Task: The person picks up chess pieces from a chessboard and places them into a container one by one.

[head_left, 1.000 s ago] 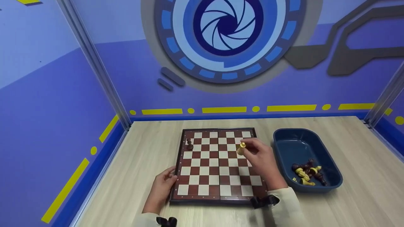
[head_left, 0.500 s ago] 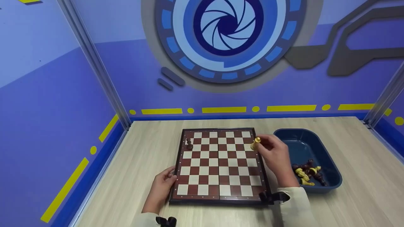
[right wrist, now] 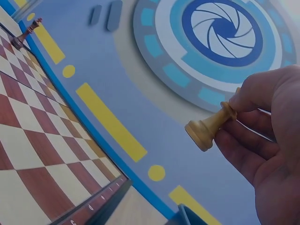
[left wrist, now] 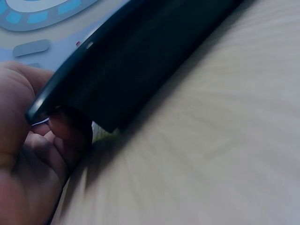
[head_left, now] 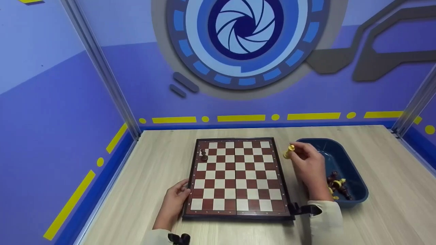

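My left hand (head_left: pixel 174 202) grips the left edge of the chessboard (head_left: pixel 242 185); in the left wrist view its fingers (left wrist: pixel 70 129) curl under the raised dark rim. One dark chess piece (head_left: pixel 204 156) stands near the board's far left corner. My right hand (head_left: pixel 311 168) pinches a pale yellow chess piece (right wrist: pixel 208 129) between thumb and fingers. It hangs tilted, base toward the board, in the air between the board's right edge and the blue tray (head_left: pixel 363 195). The thumb covers part of its top.
Several dark and yellow chess pieces (head_left: pixel 342 189) lie heaped in the near part of the tray, partly hidden by my right wrist. The wooden table (head_left: pixel 153 160) ends at a blue patterned wall (head_left: pixel 136 81) behind, with another on the left.
My right hand has moved right with the yellow chess piece, from above the board to past its right edge, beside the tray. My left hand stays at the board's edge.
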The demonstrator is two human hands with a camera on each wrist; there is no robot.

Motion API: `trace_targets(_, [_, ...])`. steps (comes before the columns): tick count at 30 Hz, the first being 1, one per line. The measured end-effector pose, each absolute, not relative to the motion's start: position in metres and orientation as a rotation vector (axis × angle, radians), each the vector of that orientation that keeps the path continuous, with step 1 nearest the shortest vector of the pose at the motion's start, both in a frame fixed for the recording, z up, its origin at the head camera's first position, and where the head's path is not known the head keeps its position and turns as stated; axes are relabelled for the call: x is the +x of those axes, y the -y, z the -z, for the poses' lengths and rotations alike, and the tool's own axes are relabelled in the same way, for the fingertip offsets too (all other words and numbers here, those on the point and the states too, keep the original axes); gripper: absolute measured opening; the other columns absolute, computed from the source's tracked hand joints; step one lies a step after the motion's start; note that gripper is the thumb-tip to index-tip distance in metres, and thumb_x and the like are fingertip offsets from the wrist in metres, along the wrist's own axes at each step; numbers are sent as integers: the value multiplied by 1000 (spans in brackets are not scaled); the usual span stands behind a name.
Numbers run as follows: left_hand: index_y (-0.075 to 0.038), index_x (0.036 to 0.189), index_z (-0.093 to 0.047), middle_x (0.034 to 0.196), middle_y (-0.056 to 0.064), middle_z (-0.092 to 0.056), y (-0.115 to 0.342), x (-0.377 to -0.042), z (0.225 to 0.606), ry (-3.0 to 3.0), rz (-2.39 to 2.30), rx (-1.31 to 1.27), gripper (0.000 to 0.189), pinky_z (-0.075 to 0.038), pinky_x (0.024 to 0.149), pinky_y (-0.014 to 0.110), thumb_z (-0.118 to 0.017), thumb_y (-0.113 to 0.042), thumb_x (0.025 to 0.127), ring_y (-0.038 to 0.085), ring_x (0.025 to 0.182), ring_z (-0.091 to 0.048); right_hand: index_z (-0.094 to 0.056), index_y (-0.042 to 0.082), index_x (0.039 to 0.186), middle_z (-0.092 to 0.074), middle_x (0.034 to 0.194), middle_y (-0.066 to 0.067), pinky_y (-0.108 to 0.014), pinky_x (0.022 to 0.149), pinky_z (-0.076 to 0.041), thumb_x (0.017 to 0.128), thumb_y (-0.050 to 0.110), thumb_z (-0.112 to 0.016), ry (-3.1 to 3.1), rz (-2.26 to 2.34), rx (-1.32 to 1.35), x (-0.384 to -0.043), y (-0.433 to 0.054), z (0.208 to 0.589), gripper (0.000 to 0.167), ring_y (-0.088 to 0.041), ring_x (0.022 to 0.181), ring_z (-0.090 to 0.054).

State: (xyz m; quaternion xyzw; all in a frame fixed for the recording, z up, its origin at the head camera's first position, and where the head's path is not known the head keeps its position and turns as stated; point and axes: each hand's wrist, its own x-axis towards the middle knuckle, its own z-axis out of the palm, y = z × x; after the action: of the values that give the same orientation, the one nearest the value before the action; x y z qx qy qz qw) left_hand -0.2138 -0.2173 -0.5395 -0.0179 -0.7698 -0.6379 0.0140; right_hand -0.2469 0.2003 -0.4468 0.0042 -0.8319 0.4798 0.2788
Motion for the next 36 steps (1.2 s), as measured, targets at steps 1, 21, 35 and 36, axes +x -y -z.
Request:
trace_targets(1, [8, 139, -45, 97, 10, -55, 217, -214, 539, 2399, 1979, -53, 45, -52, 74, 23, -54, -2, 96, 8, 83, -58, -70, 11, 112, -66, 102, -2, -6, 72, -44, 89, 16, -69, 2226, -1286, 8, -247, -202, 447, 23, -2, 84, -58])
trace_targets(21, [5, 138, -47, 97, 6, -51, 215, -213, 538, 2407, 1996, 12, 43, -51, 70, 24, -52, -3, 97, 10, 82, -53, -70, 16, 115, -65, 106, 0, -8, 75, -45, 90, 17, -66, 2202, -1330, -240, -244, -233, 446, 26, -1, 90, -59])
trace_targets(35, [6, 139, -45, 99, 9, -53, 215, -211, 538, 2388, 2025, -4, 44, -53, 70, 26, -53, -5, 97, 11, 82, -56, -64, 17, 125, -64, 118, -5, -15, 76, -45, 94, 25, -61, 2343, -1364, -412, -242, -243, 443, 32, -11, 99, -57])
trace_targets(36, [5, 139, -46, 99, 8, -53, 215, -211, 538, 2391, 2024, 3, 44, -53, 70, 26, -53, -5, 97, 12, 82, -56, -64, 17, 126, -64, 118, -6, -15, 76, -45, 94, 26, -61, 2351, -1363, -417, -242, -244, 444, 33, -12, 99, -57])
